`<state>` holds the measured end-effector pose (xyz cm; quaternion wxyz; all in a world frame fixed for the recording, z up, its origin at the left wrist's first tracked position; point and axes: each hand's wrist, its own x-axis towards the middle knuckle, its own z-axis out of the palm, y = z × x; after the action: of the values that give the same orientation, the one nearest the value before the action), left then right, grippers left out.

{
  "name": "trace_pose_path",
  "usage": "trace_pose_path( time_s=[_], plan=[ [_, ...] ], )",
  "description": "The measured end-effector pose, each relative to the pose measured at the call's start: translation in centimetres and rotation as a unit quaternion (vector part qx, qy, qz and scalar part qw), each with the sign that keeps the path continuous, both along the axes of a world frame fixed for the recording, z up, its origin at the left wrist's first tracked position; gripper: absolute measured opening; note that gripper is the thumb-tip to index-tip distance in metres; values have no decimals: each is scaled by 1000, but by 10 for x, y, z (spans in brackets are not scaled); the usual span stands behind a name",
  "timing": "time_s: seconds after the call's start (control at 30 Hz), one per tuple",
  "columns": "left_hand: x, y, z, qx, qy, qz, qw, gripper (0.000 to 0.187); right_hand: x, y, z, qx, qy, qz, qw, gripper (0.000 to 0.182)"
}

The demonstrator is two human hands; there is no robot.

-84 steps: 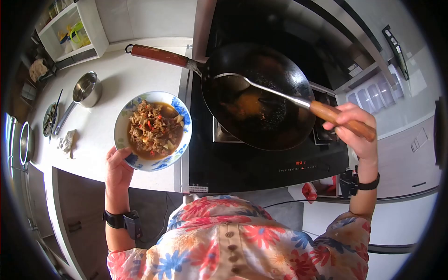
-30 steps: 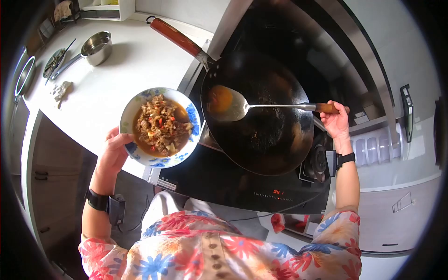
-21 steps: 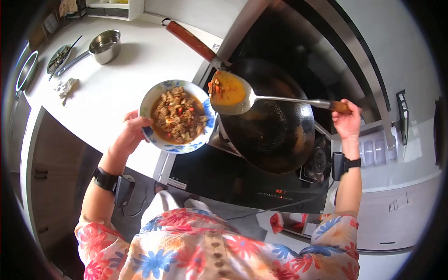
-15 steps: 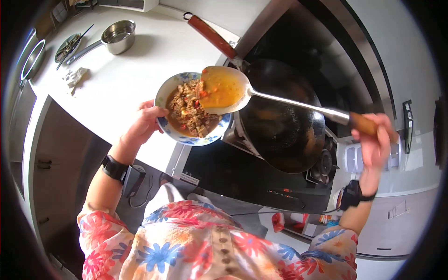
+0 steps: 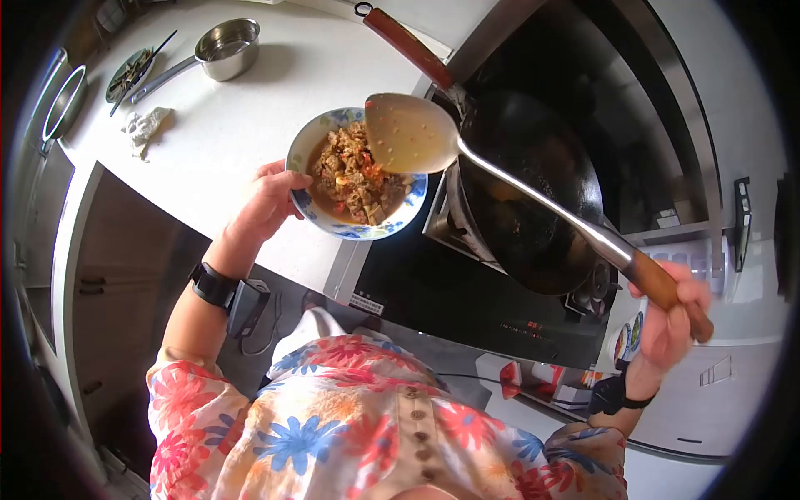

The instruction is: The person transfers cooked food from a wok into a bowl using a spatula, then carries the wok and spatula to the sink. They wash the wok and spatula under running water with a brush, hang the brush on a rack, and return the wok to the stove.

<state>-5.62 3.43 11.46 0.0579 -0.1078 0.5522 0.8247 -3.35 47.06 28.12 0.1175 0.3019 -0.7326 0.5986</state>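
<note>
White counter [image 5: 208, 150] at left meets a black glass hob [image 5: 442, 304] at right, seen from above in a kitchen, with a shirt in a bright flower print along the bottom.

Left hand [image 5: 268, 200]: its grip is clamped on the near-left side of a blue-and-white bowl [image 5: 354, 230], thumb over the rim and the other fingers curled outside and below. That hold seems meant to support the bowl's weight from one side, leaving its opening free. Meat, red pieces and brown broth lie inside. The bowl is raised above the join of counter and hob, just beside the wok, probably so that little liquid can fall between the two.

Right hand [image 5: 671, 321]: its grip is closed around the wooden handle of a metal spatula [image 5: 408, 133], far from the hot end. The broad blade, wet with pale broth and specks of red, overlaps the bowl's far-right rim. Whether blade and rim touch, I cannot tell.

Behind, the dark wok [image 5: 533, 192] sits over the hob, its red-brown handle [image 5: 408, 46] pointing away from both hands. Farther left are a steel saucepan [image 5: 229, 54], a small dish [image 5: 125, 73] with chopsticks [image 5: 161, 49] across it, and a crumpled white cloth [image 5: 144, 129].
</note>
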Motion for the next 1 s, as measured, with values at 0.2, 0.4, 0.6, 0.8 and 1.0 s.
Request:
trace_pose_path(
  time_s=[0.2, 0.4, 0.6, 0.8, 1.0],
  plan=[
    [-3, 1, -4, 14, 5, 21, 1000, 20, -22, 40, -31, -167, -182, -47, 968, 21],
    [-2, 4, -6, 34, 8, 35, 999, 22, -41, 116, -52, -285, -291, -111, 907, 22],
    [3, 2, -8, 42, 11, 18, 999, 29, -68, 203, -40, -171, -286, -235, 913, 21],
    [7, 6, -3, 48, 8, 35, 998, 30, -112, 223, -10, -54, -310, -215, 925, 21],
    [7, 10, -5, 47, -6, 58, 997, 29, -159, 184, -77, -138, -376, -100, 911, 20]
  ],
)
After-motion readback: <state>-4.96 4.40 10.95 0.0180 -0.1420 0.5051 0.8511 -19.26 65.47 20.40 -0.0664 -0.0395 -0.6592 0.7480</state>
